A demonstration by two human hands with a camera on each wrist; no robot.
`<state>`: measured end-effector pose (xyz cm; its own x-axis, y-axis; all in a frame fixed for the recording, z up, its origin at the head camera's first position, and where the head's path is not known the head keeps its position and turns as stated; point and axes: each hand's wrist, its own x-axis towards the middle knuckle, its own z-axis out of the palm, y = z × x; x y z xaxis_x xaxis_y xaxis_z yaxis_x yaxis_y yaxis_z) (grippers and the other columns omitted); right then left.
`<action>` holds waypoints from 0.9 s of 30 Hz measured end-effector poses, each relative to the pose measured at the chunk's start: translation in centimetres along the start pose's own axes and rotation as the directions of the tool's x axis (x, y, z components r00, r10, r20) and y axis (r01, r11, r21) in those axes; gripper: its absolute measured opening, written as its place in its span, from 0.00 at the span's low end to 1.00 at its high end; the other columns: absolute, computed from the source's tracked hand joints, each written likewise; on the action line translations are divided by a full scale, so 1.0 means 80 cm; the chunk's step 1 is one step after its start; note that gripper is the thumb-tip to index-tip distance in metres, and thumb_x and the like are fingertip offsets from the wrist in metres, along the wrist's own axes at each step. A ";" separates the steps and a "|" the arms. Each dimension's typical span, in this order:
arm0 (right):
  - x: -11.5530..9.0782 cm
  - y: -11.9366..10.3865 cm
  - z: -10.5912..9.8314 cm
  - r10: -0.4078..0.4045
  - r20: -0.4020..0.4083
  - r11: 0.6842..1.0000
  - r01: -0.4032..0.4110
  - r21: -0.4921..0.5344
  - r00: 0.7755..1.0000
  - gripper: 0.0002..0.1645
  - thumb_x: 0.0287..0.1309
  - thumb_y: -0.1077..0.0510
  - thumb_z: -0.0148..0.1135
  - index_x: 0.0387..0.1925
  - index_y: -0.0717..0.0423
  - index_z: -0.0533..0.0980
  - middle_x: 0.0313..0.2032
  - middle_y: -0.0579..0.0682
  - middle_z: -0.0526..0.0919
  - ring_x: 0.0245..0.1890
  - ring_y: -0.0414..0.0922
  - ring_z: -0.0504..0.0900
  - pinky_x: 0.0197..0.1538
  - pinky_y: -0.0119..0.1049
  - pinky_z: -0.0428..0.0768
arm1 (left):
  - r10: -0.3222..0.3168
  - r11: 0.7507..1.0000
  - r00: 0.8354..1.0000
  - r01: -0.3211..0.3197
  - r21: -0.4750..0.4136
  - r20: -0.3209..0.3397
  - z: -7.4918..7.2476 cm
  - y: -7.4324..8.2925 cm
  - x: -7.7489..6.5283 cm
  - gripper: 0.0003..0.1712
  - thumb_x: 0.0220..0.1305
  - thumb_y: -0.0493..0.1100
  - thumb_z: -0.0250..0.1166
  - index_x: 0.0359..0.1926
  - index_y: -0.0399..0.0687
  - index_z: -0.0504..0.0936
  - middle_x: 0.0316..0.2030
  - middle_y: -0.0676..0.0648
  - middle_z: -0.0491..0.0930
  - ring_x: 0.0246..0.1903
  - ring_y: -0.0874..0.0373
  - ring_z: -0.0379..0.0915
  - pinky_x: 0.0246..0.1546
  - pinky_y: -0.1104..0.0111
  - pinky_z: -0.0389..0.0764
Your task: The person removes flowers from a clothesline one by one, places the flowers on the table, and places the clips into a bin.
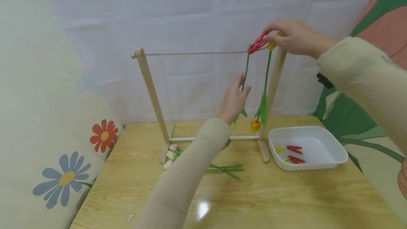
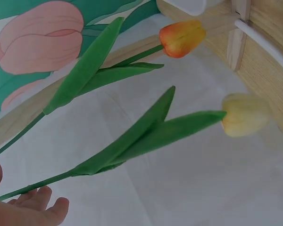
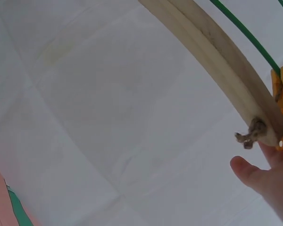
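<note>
Upper right in the head view, my right hand (image 1: pixel 294 38) pinches the handle end of a red clothespin (image 1: pixel 257 43). The clothespin's front end sits on the string at the top of a tulip stem (image 1: pixel 246 67). My left hand (image 1: pixel 234 99) is lower, its fingers loose around that stem. In the left wrist view this pale yellow tulip (image 2: pixel 245 115) hangs flower down. An orange tulip (image 1: pixel 255 125) hangs beside it from a yellow clothespin (image 1: pixel 272 45), close to the rack's right post. The right wrist view shows only part of the right hand (image 3: pixel 266 176).
A wooden rack (image 1: pixel 152 94) carries the string (image 1: pixel 190 53) between two posts. Pale tulips (image 1: pixel 171 155) lie on the table (image 1: pixel 286 197) below, partly behind my left sleeve. At right, a white tub (image 1: pixel 327 147) contains several red and yellow clothespins (image 1: pixel 295 159).
</note>
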<state>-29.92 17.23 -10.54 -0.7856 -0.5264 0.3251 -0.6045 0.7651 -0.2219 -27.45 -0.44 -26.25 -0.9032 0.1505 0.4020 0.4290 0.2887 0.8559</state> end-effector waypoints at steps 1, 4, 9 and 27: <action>0.000 0.000 0.000 -0.001 0.003 1.000 0.001 -0.003 1.000 0.21 0.75 0.55 0.44 0.56 0.68 0.70 0.50 0.70 0.74 0.54 0.66 0.69 0.56 0.66 0.66 | -0.002 1.000 1.000 0.002 -0.016 0.000 0.001 0.000 0.000 0.30 0.72 0.37 0.56 0.71 0.38 0.60 0.66 0.40 0.67 0.67 0.51 0.62 0.67 0.71 0.59; 0.001 0.001 0.001 -0.018 0.014 1.000 0.018 -0.017 1.000 0.21 0.75 0.55 0.45 0.55 0.69 0.71 0.48 0.69 0.75 0.51 0.64 0.70 0.54 0.65 0.67 | -0.006 0.999 1.000 0.005 -0.052 -0.014 0.003 -0.002 0.001 0.28 0.70 0.34 0.57 0.69 0.36 0.63 0.61 0.38 0.73 0.63 0.50 0.67 0.64 0.72 0.65; 0.001 0.001 0.002 -0.093 0.019 0.994 0.094 -0.059 0.995 0.18 0.73 0.59 0.49 0.54 0.71 0.72 0.48 0.69 0.75 0.50 0.64 0.70 0.52 0.63 0.68 | -0.012 0.997 0.999 0.008 -0.074 -0.050 0.002 -0.006 -0.001 0.19 0.68 0.31 0.57 0.59 0.33 0.74 0.48 0.37 0.81 0.50 0.49 0.78 0.51 0.76 0.77; -0.008 -0.016 0.015 -0.364 -0.288 0.930 0.329 -0.165 0.886 0.04 0.53 0.71 0.67 0.29 0.69 0.78 0.31 0.65 0.82 0.36 0.62 0.76 0.46 0.56 0.67 | -0.001 0.999 0.999 0.000 -0.041 -0.041 -0.021 -0.012 -0.011 0.16 0.66 0.29 0.59 0.55 0.30 0.77 0.43 0.36 0.83 0.41 0.50 0.82 0.45 0.77 0.79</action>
<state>-28.82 16.13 -11.59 -0.4375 -0.6381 0.6336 -0.7985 0.5997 0.0526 -27.08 -2.46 -26.83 -0.9036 0.1114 0.4137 0.4283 0.2495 0.8685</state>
